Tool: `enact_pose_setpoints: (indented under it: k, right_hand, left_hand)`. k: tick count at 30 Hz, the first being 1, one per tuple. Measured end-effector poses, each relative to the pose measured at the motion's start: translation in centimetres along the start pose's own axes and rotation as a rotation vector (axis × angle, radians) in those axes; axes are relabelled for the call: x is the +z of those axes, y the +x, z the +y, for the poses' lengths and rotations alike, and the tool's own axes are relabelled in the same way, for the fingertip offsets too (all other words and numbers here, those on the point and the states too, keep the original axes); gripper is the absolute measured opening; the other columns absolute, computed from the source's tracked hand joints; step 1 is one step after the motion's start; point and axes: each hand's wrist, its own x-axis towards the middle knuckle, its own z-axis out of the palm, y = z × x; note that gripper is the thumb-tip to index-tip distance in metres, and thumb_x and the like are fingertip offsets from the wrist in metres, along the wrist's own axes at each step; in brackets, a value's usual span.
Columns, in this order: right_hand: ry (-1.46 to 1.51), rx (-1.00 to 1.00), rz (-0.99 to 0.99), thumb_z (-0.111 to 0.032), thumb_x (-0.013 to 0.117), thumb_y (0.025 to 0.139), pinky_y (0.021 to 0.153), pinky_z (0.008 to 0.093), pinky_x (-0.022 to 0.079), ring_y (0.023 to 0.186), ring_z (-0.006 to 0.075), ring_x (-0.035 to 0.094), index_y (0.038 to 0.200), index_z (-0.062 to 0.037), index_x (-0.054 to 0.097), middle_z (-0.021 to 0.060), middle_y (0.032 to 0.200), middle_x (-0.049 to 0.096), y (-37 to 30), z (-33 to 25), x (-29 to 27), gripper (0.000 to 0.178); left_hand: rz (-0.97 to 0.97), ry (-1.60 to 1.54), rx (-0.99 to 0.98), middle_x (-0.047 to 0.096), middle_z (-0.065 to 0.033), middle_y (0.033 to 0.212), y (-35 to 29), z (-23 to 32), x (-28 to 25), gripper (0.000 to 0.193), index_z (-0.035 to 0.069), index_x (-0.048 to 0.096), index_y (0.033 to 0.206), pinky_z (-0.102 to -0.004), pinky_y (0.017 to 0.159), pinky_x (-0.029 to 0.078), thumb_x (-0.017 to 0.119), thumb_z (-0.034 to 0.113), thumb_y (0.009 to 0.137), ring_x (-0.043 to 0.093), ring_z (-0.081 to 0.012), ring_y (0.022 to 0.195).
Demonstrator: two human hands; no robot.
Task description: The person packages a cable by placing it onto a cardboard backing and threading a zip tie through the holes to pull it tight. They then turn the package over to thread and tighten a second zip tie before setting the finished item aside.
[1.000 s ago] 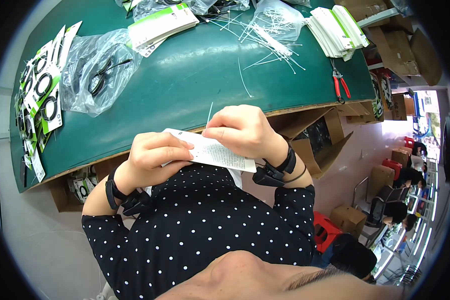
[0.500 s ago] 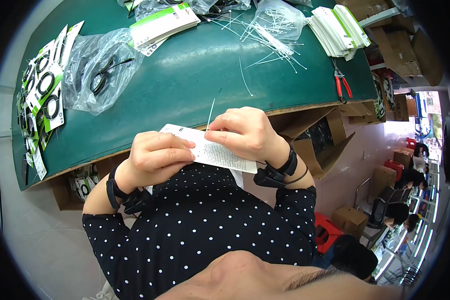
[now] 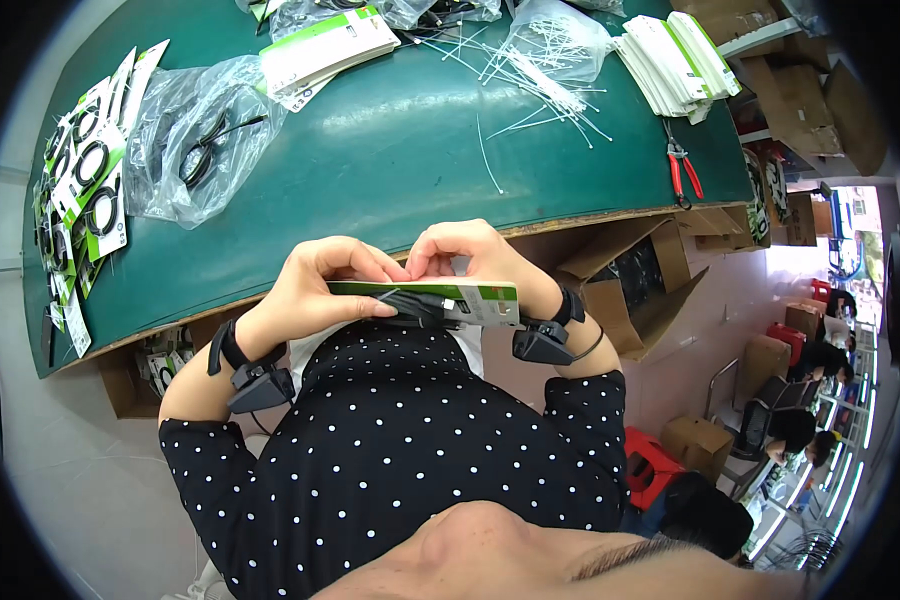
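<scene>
Just off the bench's front edge, my left hand (image 3: 320,285) grips a green-and-white cardboard packaging card (image 3: 485,303), thumb on the near side and fingers behind. A coiled black cable (image 3: 410,306) lies against the card's near face, under that thumb. My right hand (image 3: 478,258) is at the card's upper edge, its fingertips pinched together close to the left fingertips. What the right fingers pinch is hidden behind the card.
White cable ties (image 3: 550,95) lie loose on the green bench (image 3: 370,170). Carded cables (image 3: 90,170) and a clear plastic bag (image 3: 205,150) are at left. Stacked cards (image 3: 670,65) and red-handled pliers (image 3: 682,175) sit at right, above an open carton (image 3: 635,285).
The card has been tipped from its printed white back to its green-edged front, bringing the black cable into sight. The white cable tie in my right fingers no longer shows.
</scene>
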Motion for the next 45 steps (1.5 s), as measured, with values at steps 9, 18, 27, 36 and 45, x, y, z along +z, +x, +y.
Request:
enact_pose_setpoints:
  k: [9, 18, 27, 36, 45]
  right_hand:
    - [0.764, 0.297, 0.197, -0.013, 0.071, 0.083, 0.063, 0.0237, 0.051, 0.075, 0.0069, 0.061, 0.102, -0.0016, 0.065, 0.0032, 0.09, 0.067, -2.8, 4.9, 1.3, 0.022]
    - [0.506, -0.031, 0.285, -0.018, 0.074, 0.081, 0.074, 0.0275, 0.053, 0.086, 0.0111, 0.064, 0.109, -0.002, 0.064, 0.0065, 0.1, 0.068, -1.9, 8.6, 2.4, 0.034]
    - [0.255, -0.09, 0.399, -0.015, 0.07, 0.084, 0.077, 0.0284, 0.052, 0.088, 0.0161, 0.065, 0.109, -0.0028, 0.065, 0.0075, 0.102, 0.068, -0.7, 8.0, 2.8, 0.028]
    - [0.567, 0.025, 0.774, -0.01, 0.06, 0.093, 0.063, 0.0222, 0.049, 0.071, 0.0101, 0.061, 0.104, 0.0019, 0.063, 0.0071, 0.09, 0.067, -2.1, 3.8, 1.6, 0.016]
    - [0.663, 0.342, 0.27, -0.01, 0.065, 0.09, 0.057, 0.019, 0.046, 0.065, 0.0068, 0.058, 0.101, 0.002, 0.065, 0.0042, 0.083, 0.067, 0.3, 0.8, 6.5, 0.016]
  left_hand:
    - [0.184, -0.38, -0.315, 0.068, -0.0138, 0.1, 0.6, -1.1, -1.0, 0.028, 0.003, 0.058, 0.091, -0.0296, 0.083, 0.055, 0.071, -0.014, 0.073, 0.066, -0.0178, 0.092]
    - [0.228, -0.508, -0.347, 0.069, -0.0097, 0.096, 0.7, -2.3, -1.1, 0.024, 0.005, 0.059, 0.091, -0.0274, 0.08, 0.054, 0.074, -0.007, 0.076, 0.067, -0.0149, 0.085]
    - [0.299, -0.424, -0.302, 0.069, -0.0106, 0.096, 0.4, -2.1, -1.3, 0.023, 0.005, 0.058, 0.094, -0.0262, 0.078, 0.054, 0.073, -0.005, 0.078, 0.067, -0.0145, 0.085]
    - [0.432, 1.137, 0.745, 0.071, -0.014, 0.095, -1.3, 0.5, -0.2, 0.016, -0.002, 0.06, 0.084, -0.0296, 0.072, 0.056, 0.07, -0.008, 0.072, 0.07, -0.0256, 0.084]
    - [0.399, 1.288, 0.855, 0.071, -0.0135, 0.093, -1.5, -1.1, 0.2, 0.014, -0.003, 0.064, 0.078, -0.0328, 0.069, 0.058, 0.069, -0.006, 0.065, 0.07, -0.0284, 0.083]
